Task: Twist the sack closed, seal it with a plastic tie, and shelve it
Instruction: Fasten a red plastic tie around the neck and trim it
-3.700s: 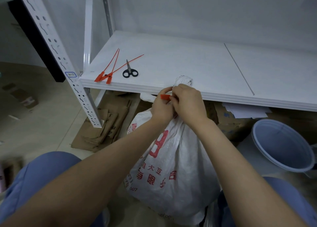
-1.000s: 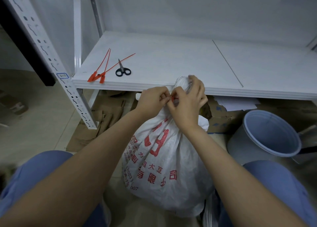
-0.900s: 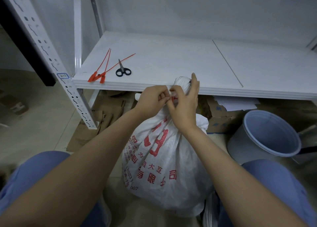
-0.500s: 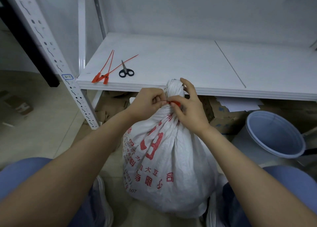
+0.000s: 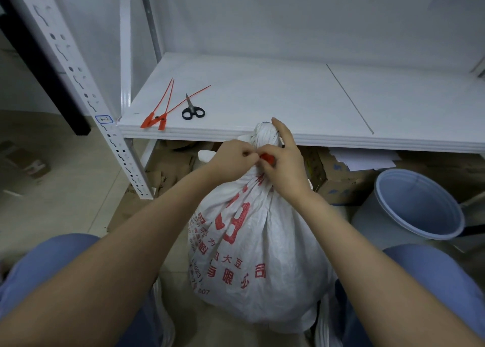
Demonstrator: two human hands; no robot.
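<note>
Both grips pinch the red tie (image 5: 267, 157) at the sack (image 5: 258, 254) neck — white shelf (image 5: 262, 97) behind, tiled floor.

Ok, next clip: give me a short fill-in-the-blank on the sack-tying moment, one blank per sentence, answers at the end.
1. The white sack stands on the ____, in front of the shelf.
2. The left hand and right hand meet at the sack's twisted ____.
3. The tie pinched between the hands is ____ in colour.
4. On the shelf, the scissors lie to the ____ of the spare ties.

Answers: floor; neck; red; right
</note>
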